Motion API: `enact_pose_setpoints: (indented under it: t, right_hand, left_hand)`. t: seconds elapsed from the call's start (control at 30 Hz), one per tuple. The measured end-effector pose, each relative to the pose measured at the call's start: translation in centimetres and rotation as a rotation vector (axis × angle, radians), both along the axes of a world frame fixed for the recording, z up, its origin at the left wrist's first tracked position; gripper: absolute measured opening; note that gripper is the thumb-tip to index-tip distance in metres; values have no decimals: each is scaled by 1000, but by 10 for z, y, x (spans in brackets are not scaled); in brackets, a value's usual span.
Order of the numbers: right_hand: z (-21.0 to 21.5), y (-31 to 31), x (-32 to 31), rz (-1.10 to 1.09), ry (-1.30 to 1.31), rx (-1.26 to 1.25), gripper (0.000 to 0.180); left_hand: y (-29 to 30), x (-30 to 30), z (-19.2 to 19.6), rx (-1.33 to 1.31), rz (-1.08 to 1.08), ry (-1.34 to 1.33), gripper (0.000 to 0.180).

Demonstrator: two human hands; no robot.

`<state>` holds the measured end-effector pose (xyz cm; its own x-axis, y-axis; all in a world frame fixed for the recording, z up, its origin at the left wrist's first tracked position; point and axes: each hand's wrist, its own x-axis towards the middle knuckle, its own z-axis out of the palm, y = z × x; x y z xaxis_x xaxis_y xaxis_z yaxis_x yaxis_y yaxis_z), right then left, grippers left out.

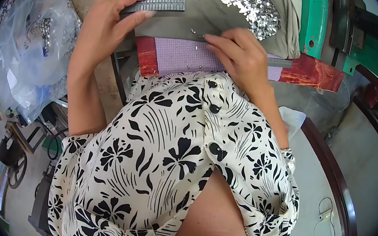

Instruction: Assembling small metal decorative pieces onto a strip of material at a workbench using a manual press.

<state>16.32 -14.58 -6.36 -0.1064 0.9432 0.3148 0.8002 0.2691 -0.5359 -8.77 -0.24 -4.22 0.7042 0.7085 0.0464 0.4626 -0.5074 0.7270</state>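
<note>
My left hand [117,12] is closed around one end of a grey slotted metal strip [167,5], thumb below and fingers above, over a grey-green cloth [176,28]. To its right, my right hand [240,54] is low over the cloth's near edge, thumb and forefinger pinched together. A tiny metal piece [201,36] shows at those fingertips. Beyond this hand lies a heap of small shiny metal pieces [257,11]. A few loose ones, such as a small bent piece [193,31], are scattered on the cloth between my hands.
A purple checked cloth [177,54] on a red patterned board [313,72] borders the near side. Another grey strip [280,62] lies there, partly behind my right hand. Green machine framing [312,25] stands at right. Clear plastic bags [39,45] hang at left.
</note>
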Motion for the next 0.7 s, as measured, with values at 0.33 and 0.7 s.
enact_pose_setpoints:
  t: [0.33,0.7]
  right_hand:
    - [4,5,1,150,8,-61,12]
    - [-4,6,-12,306,-94,-48,14]
  left_hand:
    - [-28,46,-27,165,-80,25,32]
    - [-52,32,-29,-7,34,-97,16]
